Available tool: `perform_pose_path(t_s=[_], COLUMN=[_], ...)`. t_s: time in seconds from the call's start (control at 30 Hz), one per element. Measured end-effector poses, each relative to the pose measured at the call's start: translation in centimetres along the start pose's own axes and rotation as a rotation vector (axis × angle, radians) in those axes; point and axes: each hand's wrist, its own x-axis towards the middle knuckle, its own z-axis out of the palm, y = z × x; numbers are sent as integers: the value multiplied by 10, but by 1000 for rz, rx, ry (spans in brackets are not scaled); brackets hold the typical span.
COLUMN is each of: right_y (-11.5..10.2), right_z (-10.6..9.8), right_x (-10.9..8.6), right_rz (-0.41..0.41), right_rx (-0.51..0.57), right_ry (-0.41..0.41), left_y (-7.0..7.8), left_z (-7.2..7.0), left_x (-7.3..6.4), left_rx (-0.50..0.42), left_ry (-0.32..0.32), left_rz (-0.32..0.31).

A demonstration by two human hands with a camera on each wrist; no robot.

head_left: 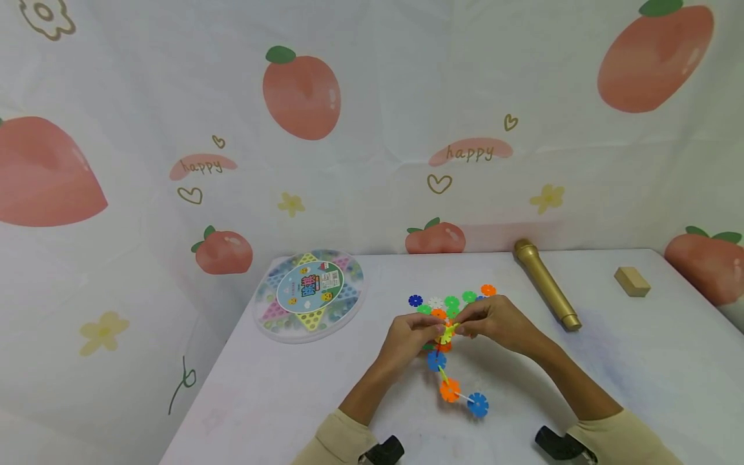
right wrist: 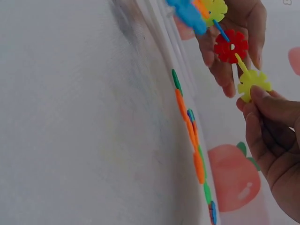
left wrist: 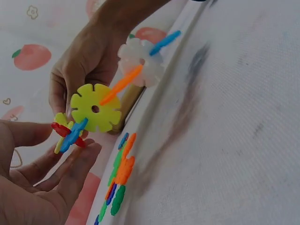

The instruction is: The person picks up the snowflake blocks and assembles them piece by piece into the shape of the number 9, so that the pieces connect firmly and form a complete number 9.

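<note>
1. Stretching back to a fruit-printed cloth (head_left: 360,181), a white worktop (head_left: 349,413) shows its far edge along that cloth and its left edge slanting toward the viewer.
2. The hands meet near the middle, well inside those edges. A round game case (head_left: 279,323) lies to their left; a gold rod (head_left: 546,284) is near the right hand (head_left: 502,326), with a wooden block (head_left: 632,282) farther right.
3. Both forearms, in tan sleeves (head_left: 343,439), reach forward and angle inward. The left hand (head_left: 407,339) pinches a red disc (right wrist: 231,47) by its edges; the right hand pinches a yellow disc (right wrist: 253,79) slotted to it.
4. These notched discs belong to a colourful chain (head_left: 450,390), trailing from the fingers toward the viewer. Loose discs (head_left: 452,301) lie just beyond the hands.
5. The right wrist view shows the red disc face-on, barely visible from the head. The left wrist view reveals a translucent white disc (left wrist: 152,70) face-on, raised above the worktop.
</note>
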Motion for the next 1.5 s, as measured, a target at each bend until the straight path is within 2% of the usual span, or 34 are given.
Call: perform_pose_path(t_s=[0.17,0.37,0.53,0.8,1.07,1.33,1.5], right_y=[-2,-6,-6,4,15,21,21], right_z=[5,9,9,0,-10,-11,-10], right_x=[1,1,2,4,6,5,4], right_rz=[-9,-8,-9,9,79,120,119], right_rx=[29,49,43,-133,-130,-146,-163], right_ry=[-23,-38,-43,21,-15,-46,-57], left_y=[0,-2,-2,-1,-3,-4,-5], left_z=[-2,-3,-6,-10,-16,-20,-21], left_x=[0,1,1,4,8,10,10], left_rx=[-26,16,46,71,66,22,18], left_ry=[-43,-55,-72,-46,-3,-39,-27], left_rz=[60,114,133,112,74,45,35])
